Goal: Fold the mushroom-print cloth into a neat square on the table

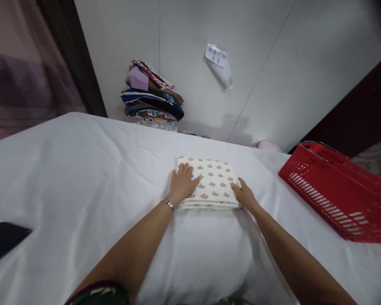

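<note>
A cream cloth [214, 180] with a grey-brown print, folded into a neat rectangle, lies on the white-covered table [108, 178]. My left hand [182, 184] rests flat on its left side, fingers stretched out, a metal band at the wrist. Along the right edge, my right hand [244, 194] touches the cloth with its thumb on top and its fingers apart beside it. Several layers show along the cloth's near edge. Neither hand grips anything.
On the right stands a red plastic basket [330, 192] with a metal handle. A pile of folded clothes [154, 93] rises behind the table's far edge. A dark flat object [6, 239] lies at left. A labelled paper [218, 63] hangs on the wall.
</note>
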`<state>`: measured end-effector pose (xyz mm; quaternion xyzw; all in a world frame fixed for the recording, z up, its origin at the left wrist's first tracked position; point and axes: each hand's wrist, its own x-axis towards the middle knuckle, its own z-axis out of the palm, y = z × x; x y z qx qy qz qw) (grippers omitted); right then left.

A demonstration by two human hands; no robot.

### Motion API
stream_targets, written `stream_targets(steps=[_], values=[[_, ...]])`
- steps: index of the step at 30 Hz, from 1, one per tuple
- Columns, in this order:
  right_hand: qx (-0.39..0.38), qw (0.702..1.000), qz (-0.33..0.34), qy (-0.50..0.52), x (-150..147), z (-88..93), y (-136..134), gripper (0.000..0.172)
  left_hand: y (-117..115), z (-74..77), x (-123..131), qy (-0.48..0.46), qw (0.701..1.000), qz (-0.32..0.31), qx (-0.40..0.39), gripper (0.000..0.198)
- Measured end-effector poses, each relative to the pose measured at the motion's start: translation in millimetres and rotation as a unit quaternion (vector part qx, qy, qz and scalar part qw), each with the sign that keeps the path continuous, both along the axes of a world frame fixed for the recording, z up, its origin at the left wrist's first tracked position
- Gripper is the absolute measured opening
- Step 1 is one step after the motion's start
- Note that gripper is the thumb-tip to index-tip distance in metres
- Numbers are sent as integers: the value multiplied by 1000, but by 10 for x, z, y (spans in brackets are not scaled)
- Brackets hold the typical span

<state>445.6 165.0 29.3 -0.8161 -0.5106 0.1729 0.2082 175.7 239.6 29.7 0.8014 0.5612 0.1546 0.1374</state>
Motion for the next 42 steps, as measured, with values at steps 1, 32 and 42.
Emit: stream_targets(steps=[1, 32, 42], values=[[3, 1000, -1, -1, -5, -22, -36, 68, -1, 2, 1, -1, 1000, 0, 0, 65], [3, 951, 240, -196, -484, 11, -60, 53, 82, -28, -92, -161, 986, 35, -18, 51], [11, 954, 233, -189, -487, 25, -64, 51, -340, 186, -608, -233, 933, 146, -233, 34]])
